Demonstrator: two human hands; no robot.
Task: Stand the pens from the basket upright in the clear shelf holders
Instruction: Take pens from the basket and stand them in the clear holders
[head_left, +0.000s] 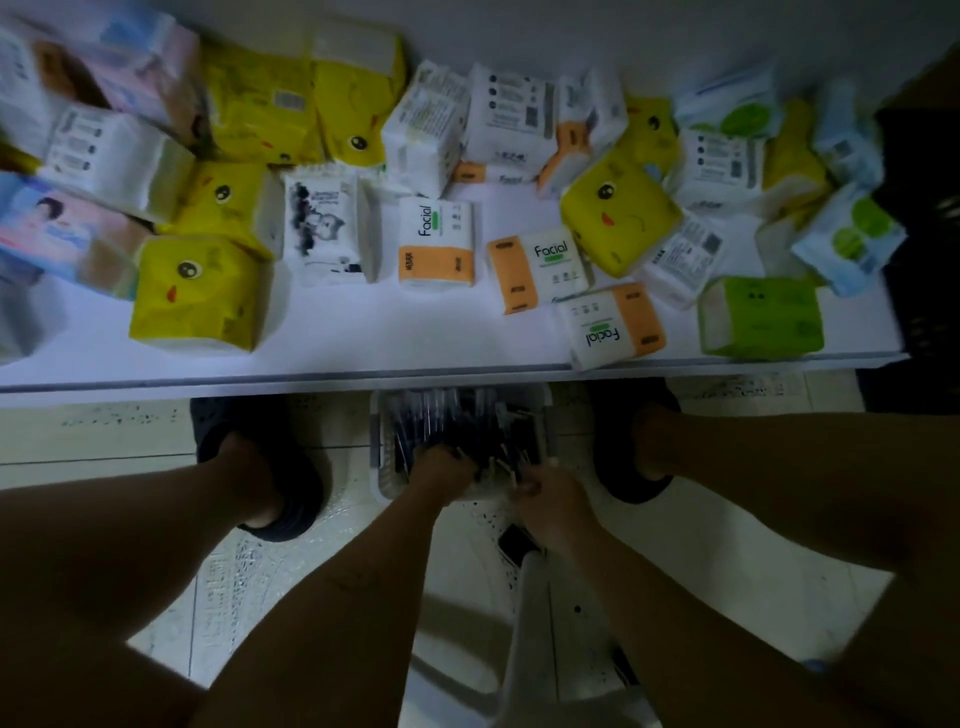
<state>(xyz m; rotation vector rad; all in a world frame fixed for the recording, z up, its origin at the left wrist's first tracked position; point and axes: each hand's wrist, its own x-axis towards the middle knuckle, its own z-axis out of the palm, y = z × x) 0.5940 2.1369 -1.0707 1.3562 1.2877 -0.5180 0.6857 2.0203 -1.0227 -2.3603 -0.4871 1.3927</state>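
Pickup at floor level

A pale, slotted plastic basket (381, 447) sits on the tiled floor between the person's feet, just under the front edge of the white table (363, 332), which carries a scatter of soft tissue packs (436, 244). The basket is heaped with slim dark pens (441, 415). Most lie flat, their long axes running away from the person toward the table. Those at the near right corner splay at angles.

Both arms reach straight down and forward into it. The left hand (447, 467) is sunk knuckles-up into the middle of the heap. Its fingers are hidden in the dim light, so I cannot tell whether it grips anything. The right hand (545, 496) hovers at the near right rim, fingers pinched on a small fan of pens.

The left hand is nearer the bulk of the pile. The clear holders are out of view, so any lifted bunch will likely need turning from flat to upright.
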